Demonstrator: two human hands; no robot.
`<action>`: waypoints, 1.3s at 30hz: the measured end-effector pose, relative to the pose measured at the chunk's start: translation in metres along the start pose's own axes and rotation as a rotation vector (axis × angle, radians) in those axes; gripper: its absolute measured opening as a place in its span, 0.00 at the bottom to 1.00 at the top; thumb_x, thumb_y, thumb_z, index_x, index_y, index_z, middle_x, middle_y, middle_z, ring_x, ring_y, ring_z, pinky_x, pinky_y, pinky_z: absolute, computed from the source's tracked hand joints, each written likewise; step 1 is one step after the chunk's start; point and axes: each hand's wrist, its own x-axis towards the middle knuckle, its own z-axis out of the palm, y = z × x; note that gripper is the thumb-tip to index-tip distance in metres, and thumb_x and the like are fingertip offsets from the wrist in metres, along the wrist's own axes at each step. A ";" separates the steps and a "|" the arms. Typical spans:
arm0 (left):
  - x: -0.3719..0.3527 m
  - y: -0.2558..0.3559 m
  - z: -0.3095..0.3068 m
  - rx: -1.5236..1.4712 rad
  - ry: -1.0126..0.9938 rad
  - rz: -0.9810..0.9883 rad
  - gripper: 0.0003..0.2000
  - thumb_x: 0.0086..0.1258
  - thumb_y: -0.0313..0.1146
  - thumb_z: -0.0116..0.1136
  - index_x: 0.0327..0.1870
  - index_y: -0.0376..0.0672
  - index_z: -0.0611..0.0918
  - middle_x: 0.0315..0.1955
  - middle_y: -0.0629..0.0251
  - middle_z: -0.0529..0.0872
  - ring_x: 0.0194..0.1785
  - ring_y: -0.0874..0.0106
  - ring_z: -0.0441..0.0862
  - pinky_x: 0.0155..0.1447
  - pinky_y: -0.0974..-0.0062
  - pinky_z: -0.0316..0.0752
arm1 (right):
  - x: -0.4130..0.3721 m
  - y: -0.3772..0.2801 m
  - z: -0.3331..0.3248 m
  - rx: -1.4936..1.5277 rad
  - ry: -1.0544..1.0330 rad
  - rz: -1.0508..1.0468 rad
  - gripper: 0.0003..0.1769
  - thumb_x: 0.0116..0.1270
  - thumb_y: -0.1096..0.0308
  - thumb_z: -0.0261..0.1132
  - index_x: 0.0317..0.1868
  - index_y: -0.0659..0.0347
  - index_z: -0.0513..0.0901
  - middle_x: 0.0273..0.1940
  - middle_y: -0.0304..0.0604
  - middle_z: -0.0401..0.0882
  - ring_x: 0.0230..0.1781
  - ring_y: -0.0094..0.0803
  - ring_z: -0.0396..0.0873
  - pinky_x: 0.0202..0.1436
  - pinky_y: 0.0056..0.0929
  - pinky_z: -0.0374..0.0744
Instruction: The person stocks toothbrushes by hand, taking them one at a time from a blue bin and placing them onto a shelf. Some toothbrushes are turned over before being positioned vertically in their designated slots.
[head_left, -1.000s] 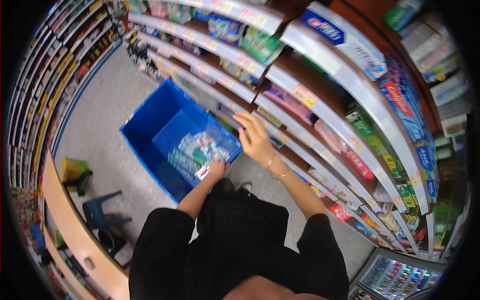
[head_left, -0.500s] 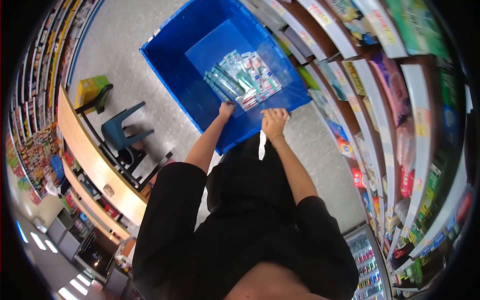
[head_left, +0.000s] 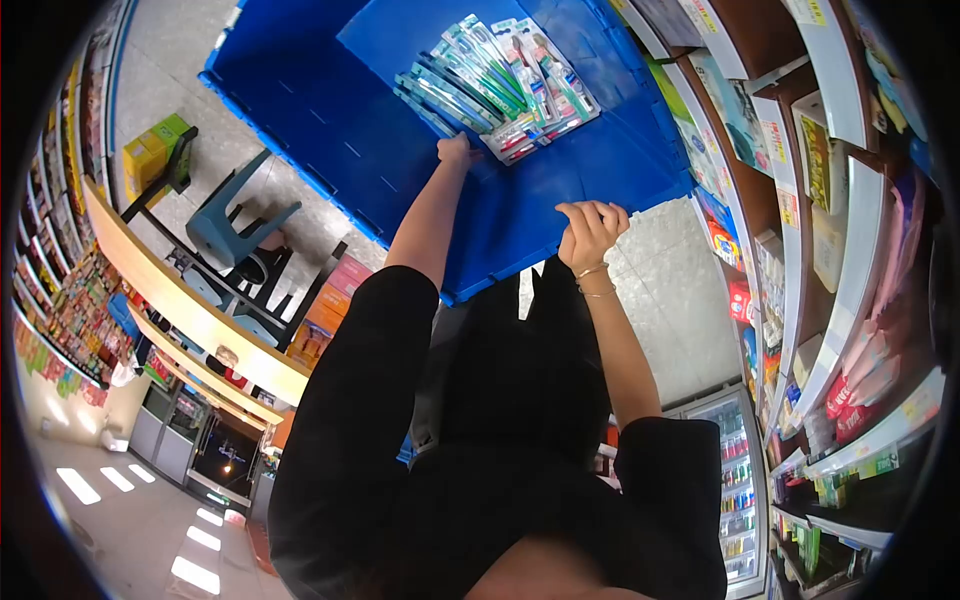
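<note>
A large blue plastic bin (head_left: 330, 130) stands in front of me, with several packaged toothbrushes (head_left: 500, 75) fanned out on its floor. Some packs have green-and-white cards; the ones on the right (head_left: 545, 75) show red and white. My left hand (head_left: 455, 149) reaches down inside the bin, right at the lower ends of the leftmost packs, its fingers mostly hidden, so I cannot tell what they grip. At the bin's near rim, my right hand (head_left: 592, 232) has its fingers bent over the edge, a thin bracelet on the wrist.
Store shelves (head_left: 765, 130) with packaged goods rise close on the right. To the left are a wooden counter (head_left: 190, 290), a blue-grey stool (head_left: 225, 220) and a yellow-green box (head_left: 155, 150). A glass-door drinks fridge (head_left: 735, 480) stands behind me at the right.
The view has come closer to the bin, which appears larger and higher. My left hand has moved from below the packs to their lower ends. My right hand stays at the rim.
</note>
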 end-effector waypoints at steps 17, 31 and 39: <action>0.003 -0.010 0.002 0.472 0.220 0.257 0.17 0.59 0.39 0.54 0.39 0.32 0.82 0.32 0.52 0.85 0.34 0.59 0.85 0.33 0.65 0.80 | -0.002 0.002 0.002 0.008 0.045 -0.012 0.12 0.50 0.68 0.53 0.30 0.51 0.83 0.29 0.31 0.75 0.37 0.27 0.69 0.55 0.34 0.60; -0.304 0.010 -0.105 -0.078 -0.342 0.804 0.10 0.74 0.33 0.43 0.34 0.41 0.75 0.18 0.74 0.69 0.19 0.84 0.64 0.23 0.83 0.61 | 0.032 -0.022 -0.048 0.333 -0.159 0.116 0.16 0.55 0.71 0.59 0.46 0.54 0.79 0.37 0.34 0.81 0.42 0.32 0.73 0.58 0.37 0.60; -0.512 0.039 -0.105 0.104 -0.514 1.747 0.08 0.67 0.26 0.44 0.41 0.32 0.74 0.34 0.50 0.74 0.38 0.52 0.73 0.43 0.65 0.69 | 0.151 -0.084 -0.271 1.327 0.157 0.089 0.18 0.69 0.72 0.54 0.55 0.72 0.73 0.48 0.51 0.80 0.48 0.31 0.78 0.54 0.26 0.73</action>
